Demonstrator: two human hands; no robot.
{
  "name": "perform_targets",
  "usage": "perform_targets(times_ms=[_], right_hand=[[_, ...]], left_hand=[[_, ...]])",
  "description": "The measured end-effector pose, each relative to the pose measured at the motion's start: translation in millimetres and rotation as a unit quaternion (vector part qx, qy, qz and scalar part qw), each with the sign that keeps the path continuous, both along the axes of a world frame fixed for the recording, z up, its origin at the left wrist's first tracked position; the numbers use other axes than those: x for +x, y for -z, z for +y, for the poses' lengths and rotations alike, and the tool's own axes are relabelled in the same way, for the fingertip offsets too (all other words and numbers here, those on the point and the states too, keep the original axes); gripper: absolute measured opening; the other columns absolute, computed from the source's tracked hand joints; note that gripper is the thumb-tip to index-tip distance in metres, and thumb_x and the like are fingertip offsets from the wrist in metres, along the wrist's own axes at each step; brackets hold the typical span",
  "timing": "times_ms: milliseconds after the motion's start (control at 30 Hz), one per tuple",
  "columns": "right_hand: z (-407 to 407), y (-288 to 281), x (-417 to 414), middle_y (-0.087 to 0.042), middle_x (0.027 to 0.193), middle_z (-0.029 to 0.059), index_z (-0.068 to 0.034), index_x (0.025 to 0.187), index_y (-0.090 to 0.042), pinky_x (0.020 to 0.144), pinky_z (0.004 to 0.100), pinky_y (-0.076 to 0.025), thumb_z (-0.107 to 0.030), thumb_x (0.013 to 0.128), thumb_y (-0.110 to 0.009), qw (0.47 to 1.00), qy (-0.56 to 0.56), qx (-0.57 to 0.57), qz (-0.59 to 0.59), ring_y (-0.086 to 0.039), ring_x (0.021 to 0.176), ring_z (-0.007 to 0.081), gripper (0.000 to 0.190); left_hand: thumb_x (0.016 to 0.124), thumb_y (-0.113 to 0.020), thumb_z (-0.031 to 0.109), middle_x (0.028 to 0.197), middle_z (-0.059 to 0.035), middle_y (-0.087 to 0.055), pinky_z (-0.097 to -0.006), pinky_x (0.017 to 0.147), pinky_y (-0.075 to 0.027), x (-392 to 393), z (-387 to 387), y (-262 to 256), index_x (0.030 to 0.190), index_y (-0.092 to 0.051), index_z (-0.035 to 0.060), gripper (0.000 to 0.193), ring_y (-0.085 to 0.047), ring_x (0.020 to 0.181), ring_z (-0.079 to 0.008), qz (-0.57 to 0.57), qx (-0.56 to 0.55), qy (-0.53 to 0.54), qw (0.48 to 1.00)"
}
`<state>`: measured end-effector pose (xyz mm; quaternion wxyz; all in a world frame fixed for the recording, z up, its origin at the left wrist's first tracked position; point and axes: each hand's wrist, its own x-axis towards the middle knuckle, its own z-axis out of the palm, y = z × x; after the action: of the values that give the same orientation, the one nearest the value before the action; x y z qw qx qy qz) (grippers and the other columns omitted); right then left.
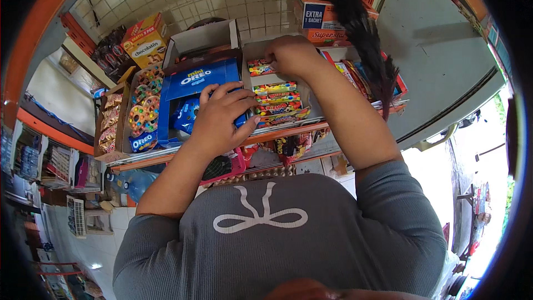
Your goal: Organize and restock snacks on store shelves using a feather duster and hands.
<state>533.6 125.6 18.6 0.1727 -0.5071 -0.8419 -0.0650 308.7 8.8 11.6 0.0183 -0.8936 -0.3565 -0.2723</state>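
Note:
My left hand (pixel 227 114) lies spread over the right edge of a blue Oreo box (pixel 200 77), its fingertips by the candy tubes (pixel 278 102) stacked in an open cardboard box (pixel 314 110). My right hand (pixel 287 55) is bent down at the back of that same box, beside more candy tubes (pixel 260 68); its fingertips are hidden, so whether it holds one does not show. Blue Oreo packets (pixel 186 113) lie inside the blue box. Left of it stands a box of packs with coloured candy dots (pixel 144 114).
A black feather duster (pixel 362 33) leans over a box of bars (pixel 354 75) at the right. Orange boxes (pixel 322 35), a Chocolatos box (pixel 145 43) and an empty-looking cardboard box (pixel 204 41) stand behind. The shelf's orange front edge (pixel 291 130) runs below my hands.

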Motion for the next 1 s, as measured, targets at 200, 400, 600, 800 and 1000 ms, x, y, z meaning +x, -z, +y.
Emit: perform_targets(times_ms=[200, 400, 600, 800, 1000], right_hand=[[2.0, 5.4, -0.8, -0.071, 0.098, 0.0056, -0.017, 0.095, -0.074, 0.08, 0.039, -0.053, -0.011, 0.074, -0.069, 0.997, 0.037, -0.019, -0.066, -0.067, 0.094, 0.0252, 0.022], [-3.5, -12.7, 2.1, -0.072, 0.092, 0.006, -0.013, 0.09, -0.074, 0.079, 0.0383, -0.052, -0.012, 0.074, -0.069, 0.998, -0.057, 0.008, -0.002, -0.068, 0.09, 0.0243, 0.017], [-7.4, -15.8, 0.7, -0.073, 0.086, 0.0063, -0.011, 0.093, -0.075, 0.079, 0.0344, -0.05, -0.023, 0.073, -0.077, 0.964, -0.089, -0.247, -0.033, -0.068, 0.084, 0.0212, 0.023], [-10.6, -18.4, -0.7, -0.072, 0.087, 0.0067, -0.012, 0.094, -0.075, 0.088, 0.0368, -0.045, -0.027, 0.073, -0.078, 0.943, -0.113, -0.299, -0.093, -0.068, 0.083, 0.023, 0.026], [0.2, -3.7, 0.2, -0.069, 0.083, 0.0044, -0.013, 0.09, -0.071, 0.093, 0.0433, -0.039, -0.03, 0.069, -0.08, 0.993, -0.071, -0.074, -0.061, -0.066, 0.086, 0.0244, 0.029]], left_hand=[[0.081, -0.066, 0.028, 0.113, -0.0049, -0.066, -0.0464, 0.103, -0.029, 0.5, -0.2, -0.4, 0.104, -0.069, 0.0114, 0.028, -0.052, 0.12, -0.0279, -0.009, 0.0, 0.005, 1.0], [0.081, -0.066, 0.029, 0.114, -0.0053, -0.066, -0.0467, 0.104, -0.029, 0.2, -0.9, -1.7, 0.105, -0.069, 0.0112, 0.029, -0.052, 0.12, -0.0282, -0.003, -0.004, 0.0, 1.0], [0.081, -0.066, 0.027, 0.114, -0.0058, -0.066, -0.0469, 0.104, -0.029, 1.2, -0.3, -2.5, 0.105, -0.07, 0.0108, 0.029, -0.053, 0.12, -0.0283, -0.007, -0.003, 0.006, 1.0], [0.081, -0.067, 0.027, 0.113, -0.0064, -0.066, -0.0464, 0.103, -0.029, 0.1, 0.9, -0.7, 0.104, -0.069, 0.0103, 0.029, -0.053, 0.12, -0.0285, -0.009, -0.003, 0.01, 1.0], [0.081, -0.066, 0.026, 0.114, -0.0065, -0.066, -0.0461, 0.103, -0.029, 1.4, -0.3, -2.8, 0.104, -0.069, 0.0101, 0.029, -0.052, 0.12, -0.0282, -0.004, -0.004, 0.009, 1.0]])
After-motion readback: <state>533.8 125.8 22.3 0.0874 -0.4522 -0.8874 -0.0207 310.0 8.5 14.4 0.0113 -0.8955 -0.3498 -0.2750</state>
